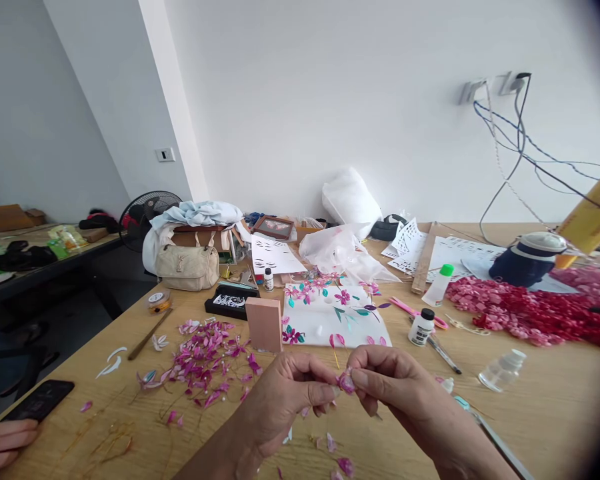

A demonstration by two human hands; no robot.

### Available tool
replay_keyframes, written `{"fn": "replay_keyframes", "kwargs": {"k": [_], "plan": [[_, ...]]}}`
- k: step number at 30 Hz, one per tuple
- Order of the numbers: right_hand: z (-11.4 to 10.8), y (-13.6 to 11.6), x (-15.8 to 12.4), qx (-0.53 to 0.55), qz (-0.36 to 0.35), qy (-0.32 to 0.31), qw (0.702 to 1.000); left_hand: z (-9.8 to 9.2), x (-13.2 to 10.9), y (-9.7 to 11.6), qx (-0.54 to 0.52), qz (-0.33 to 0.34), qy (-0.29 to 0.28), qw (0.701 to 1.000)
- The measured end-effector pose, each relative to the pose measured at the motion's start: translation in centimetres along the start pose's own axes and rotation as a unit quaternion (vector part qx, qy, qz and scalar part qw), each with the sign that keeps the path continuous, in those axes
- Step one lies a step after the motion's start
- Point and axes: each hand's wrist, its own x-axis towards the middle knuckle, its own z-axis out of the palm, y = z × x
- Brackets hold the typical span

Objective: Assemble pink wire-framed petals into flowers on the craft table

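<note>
A small pink-purple fabric flower (pixel 347 381) is held up over the table at the middle front. My right hand (pixel 393 381) pinches it between thumb and forefinger. From the other side, my left hand (pixel 300 385) closes its thumb and fingertips at the flower's edge; the exact contact is partly hidden. Below my hands lie a few loose pink petals (pixel 345 465). A large pile of magenta petals (pixel 205 360) spreads to the left of my left hand. Just beyond, a white sheet (pixel 310 319) bears pink flowers and green leaves.
A wooden block (pixel 264 325) stands beside the sheet. To the right are a white bottle with black cap (pixel 422 327), pink scissors (pixel 405 308), a clear bottle (pixel 503 371) and red-pink flower strands (pixel 525 307). Another person's hand (pixel 5 443) rests by a phone (pixel 40 400) at left.
</note>
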Motion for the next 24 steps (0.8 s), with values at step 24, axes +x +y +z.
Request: {"fn": "replay_keyframes", "kwargs": {"k": [24], "plan": [[0.05, 0.11, -0.06, 0.004, -0.002, 0.002, 1.0, 0.1, -0.35, 0.47, 0.005, -0.003, -0.004, 1.0]]}}
